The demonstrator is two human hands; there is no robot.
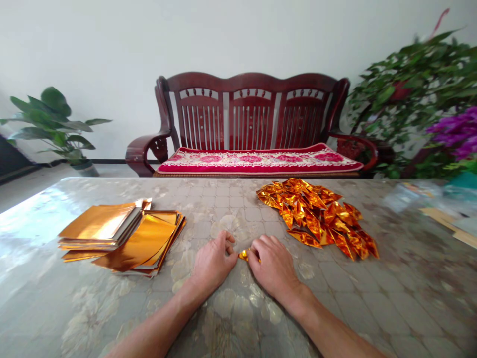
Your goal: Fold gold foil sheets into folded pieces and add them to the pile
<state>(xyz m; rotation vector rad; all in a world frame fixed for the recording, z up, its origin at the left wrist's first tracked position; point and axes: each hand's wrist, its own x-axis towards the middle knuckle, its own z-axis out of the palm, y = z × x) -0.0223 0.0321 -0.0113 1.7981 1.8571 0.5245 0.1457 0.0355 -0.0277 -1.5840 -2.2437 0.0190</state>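
Observation:
My hands meet at the middle of the table's near side. Between them is a small folded piece of gold foil (244, 255). My right hand (272, 263) covers most of it, and the pinched fingertips of my left hand (214, 263) sit at its left end. To the left lie two overlapping stacks of flat gold foil sheets (122, 236). Beyond my right hand is a loose heap of folded gold-orange foil pieces (316, 219).
The hands work on a glossy table (335, 298) with a floral, tiled pattern. Plastic packaging (410, 196) and cardboard (443, 221) lie at its far right. Behind it stand a dark red wooden bench (251, 114) with a red cushion and potted plants (413, 94).

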